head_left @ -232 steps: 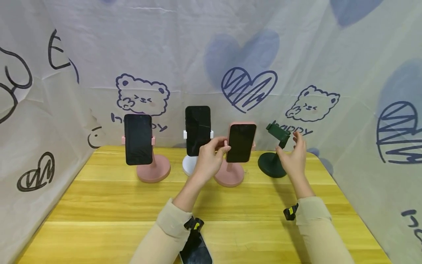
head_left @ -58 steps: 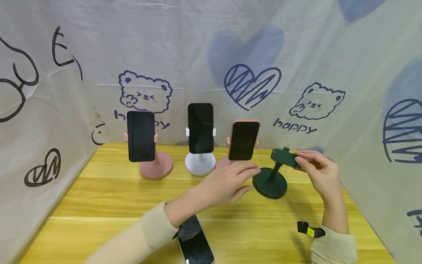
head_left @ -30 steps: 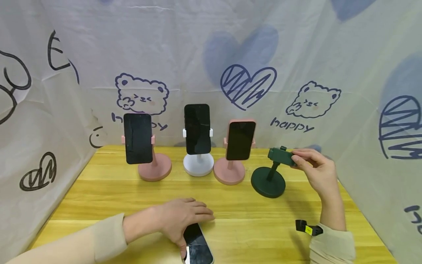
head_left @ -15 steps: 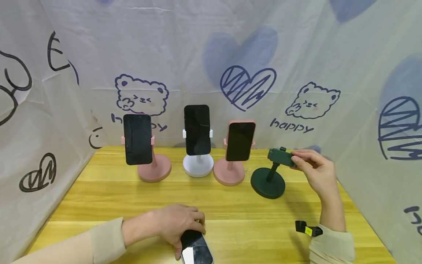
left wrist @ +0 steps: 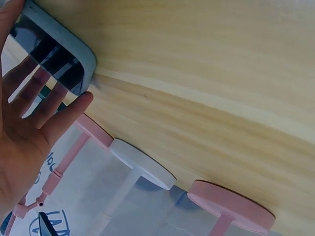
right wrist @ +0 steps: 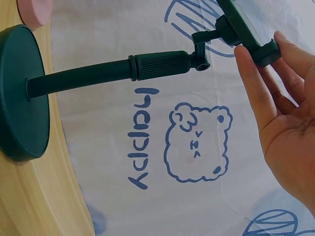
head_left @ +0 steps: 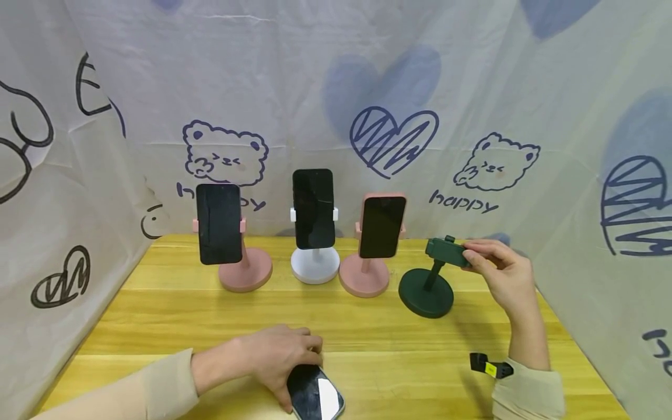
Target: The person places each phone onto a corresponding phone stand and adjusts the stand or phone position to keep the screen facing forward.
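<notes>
At the table's front, my left hand [head_left: 278, 359] holds a smartphone [head_left: 315, 396] by its edges, thumb on one side and fingers over its far end. In the left wrist view the phone [left wrist: 64, 56] shows a dark screen and a pale rim, tilted against the wood. My right hand [head_left: 506, 283] pinches the right end of the clamp on a dark green phone stand [head_left: 426, 293]. The right wrist view shows thumb and fingers at that clamp end [right wrist: 267, 53]; no phone sits in it.
To the left of the green stand, a pink stand [head_left: 364, 277], a white stand [head_left: 315, 265] and another pink stand [head_left: 245, 271] each carry an upright phone. A drawn-on cloth [head_left: 310, 105] hangs behind the wooden table [head_left: 409, 373].
The left hand has left the nearer pink stand and come down to the loose phone, now gripped and slightly shifted. The right hand has taken the green clamp, and that stand has come nearer.
</notes>
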